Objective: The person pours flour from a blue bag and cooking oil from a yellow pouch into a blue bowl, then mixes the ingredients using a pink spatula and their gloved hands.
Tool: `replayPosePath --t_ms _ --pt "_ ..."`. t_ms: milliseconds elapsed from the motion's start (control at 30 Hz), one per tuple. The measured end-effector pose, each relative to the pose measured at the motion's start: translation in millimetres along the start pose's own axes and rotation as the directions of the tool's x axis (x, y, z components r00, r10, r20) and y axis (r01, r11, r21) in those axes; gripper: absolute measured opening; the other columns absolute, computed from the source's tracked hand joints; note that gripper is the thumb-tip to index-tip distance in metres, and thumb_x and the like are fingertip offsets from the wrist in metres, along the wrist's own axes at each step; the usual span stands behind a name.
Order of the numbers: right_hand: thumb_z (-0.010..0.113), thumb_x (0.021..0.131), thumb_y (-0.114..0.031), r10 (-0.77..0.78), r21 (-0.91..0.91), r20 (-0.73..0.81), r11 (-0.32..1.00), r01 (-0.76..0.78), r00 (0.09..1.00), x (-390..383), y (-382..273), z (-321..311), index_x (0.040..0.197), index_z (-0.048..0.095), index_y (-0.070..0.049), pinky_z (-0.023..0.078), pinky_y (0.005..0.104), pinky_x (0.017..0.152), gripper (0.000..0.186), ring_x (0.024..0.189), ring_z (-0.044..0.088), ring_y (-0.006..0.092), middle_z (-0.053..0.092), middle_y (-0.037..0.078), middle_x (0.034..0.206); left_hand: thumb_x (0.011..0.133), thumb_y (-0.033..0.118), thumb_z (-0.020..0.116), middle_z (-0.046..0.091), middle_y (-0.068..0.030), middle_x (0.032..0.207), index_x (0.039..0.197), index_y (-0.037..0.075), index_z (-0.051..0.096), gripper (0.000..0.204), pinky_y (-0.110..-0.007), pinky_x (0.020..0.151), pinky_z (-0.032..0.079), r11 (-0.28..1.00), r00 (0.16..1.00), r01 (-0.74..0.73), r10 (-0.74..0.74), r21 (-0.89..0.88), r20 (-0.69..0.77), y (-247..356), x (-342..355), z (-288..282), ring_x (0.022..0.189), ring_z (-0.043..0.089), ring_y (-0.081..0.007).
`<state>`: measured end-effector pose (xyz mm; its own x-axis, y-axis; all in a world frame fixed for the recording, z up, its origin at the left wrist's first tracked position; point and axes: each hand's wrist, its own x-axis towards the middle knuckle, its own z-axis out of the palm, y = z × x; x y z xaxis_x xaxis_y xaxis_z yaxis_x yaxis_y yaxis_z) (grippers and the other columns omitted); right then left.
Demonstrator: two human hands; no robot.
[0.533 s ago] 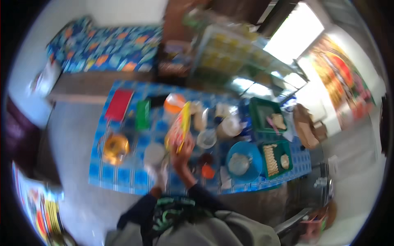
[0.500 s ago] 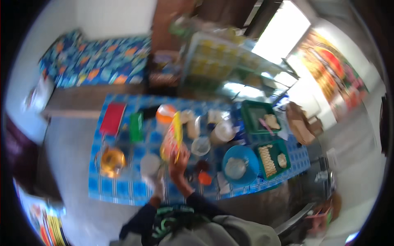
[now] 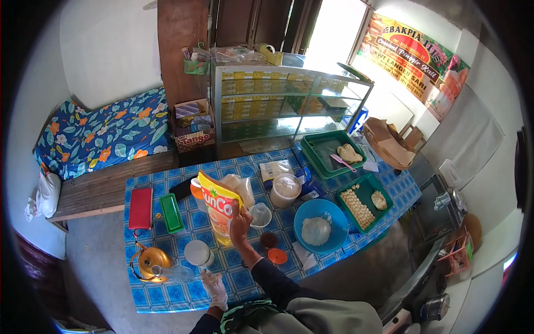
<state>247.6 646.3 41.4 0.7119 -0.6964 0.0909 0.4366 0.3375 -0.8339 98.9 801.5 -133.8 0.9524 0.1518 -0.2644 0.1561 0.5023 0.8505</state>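
My right hand (image 3: pixel 240 225), bare, is closed on the upper side of a yellow-and-red refill pouch (image 3: pixel 221 214), held upright above the table. My left hand (image 3: pixel 214 288), in a thin see-through glove, is closed by the front edge around the end of a clear plastic container (image 3: pixel 181 273). That container points left, its far end overlapping the golden kettle (image 3: pixel 154 261). Between the hands stands a tub with a white lid (image 3: pixel 197 252). Right of the pouch are a clear bowl (image 3: pixel 260 215), a small brown-topped jar (image 3: pixel 268 240) and an orange lid (image 3: pixel 277 256).
A blue basin (image 3: pixel 297 236) holds white flour (image 3: pixel 316 230). Beside it, a green tray (image 3: pixel 364 186) carries rows of small dough balls; another green tray (image 3: pixel 311 158) has dough and a pink spatula. A white-filled tub (image 3: pixel 286 190), red book (image 3: pixel 140 208) and glass cabinet (image 3: pixel 289 106) stand further off.
My head view has turned and sharpened. My left hand has shifted from beside the white-lidded tub toward the front edge, the clear container now plainly visible. The right hand still holds the pouch.
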Motion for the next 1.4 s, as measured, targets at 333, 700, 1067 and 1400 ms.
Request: replayPosePath --t_ms 333,700,1067,1400 --pt "0.055 0.097 -0.036 0.004 -0.171 0.012 0.985 -0.002 1.000 -5.0 -78.6 11.3 0.102 0.063 0.003 0.053 0.0293 0.074 0.040 0.082 0.064 0.0139 0.067 0.008 0.091 0.092 0.012 0.054 0.058 -0.0140 0.096 0.108 0.001 0.056 0.019 -0.037 0.079 0.047 0.470 0.812 -0.583 0.342 0.662 0.472 69.0 -33.4 51.6 0.088 0.058 -0.0271" --pt "0.054 0.097 -0.033 -0.112 0.276 0.164 0.959 0.064 0.980 -21.9 -248.9 -17.8 0.124 0.050 0.002 0.051 0.0360 0.090 0.044 0.103 0.062 0.0200 0.061 0.012 0.117 0.101 0.033 0.039 0.047 -0.0199 0.136 0.136 -0.004 0.040 0.050 -0.039 0.103 0.038 0.721 0.701 -0.676 0.565 0.154 0.435 206.3 -26.7 170.0 0.124 0.048 -0.0261" --pt "0.052 0.098 -0.029 -0.156 -0.341 -0.200 0.937 0.080 0.967 -70.3 -374.9 -176.6 0.123 0.051 0.002 0.048 0.0394 0.093 0.040 0.108 0.059 0.0223 0.059 0.013 0.120 0.097 0.045 0.047 0.034 -0.0115 0.148 0.151 0.006 0.014 0.075 -0.035 0.109 0.030 0.926 0.453 0.355 -0.051 -0.128 0.890 47.7 -148.2 298.2 0.133 0.035 -0.0216" --pt "0.060 0.094 -0.031 -0.042 -0.523 -0.399 0.831 -0.190 0.916 -48.2 -351.7 -299.6 0.108 0.059 0.006 0.054 0.0311 0.076 0.039 0.086 0.065 0.0174 0.067 0.012 0.100 0.098 0.051 0.041 0.046 -0.0082 0.136 0.145 0.005 0.028 0.067 -0.033 0.103 0.036 0.894 0.492 0.432 -0.347 0.122 0.798 -54.7 -228.3 336.1 0.122 0.043 -0.0172"
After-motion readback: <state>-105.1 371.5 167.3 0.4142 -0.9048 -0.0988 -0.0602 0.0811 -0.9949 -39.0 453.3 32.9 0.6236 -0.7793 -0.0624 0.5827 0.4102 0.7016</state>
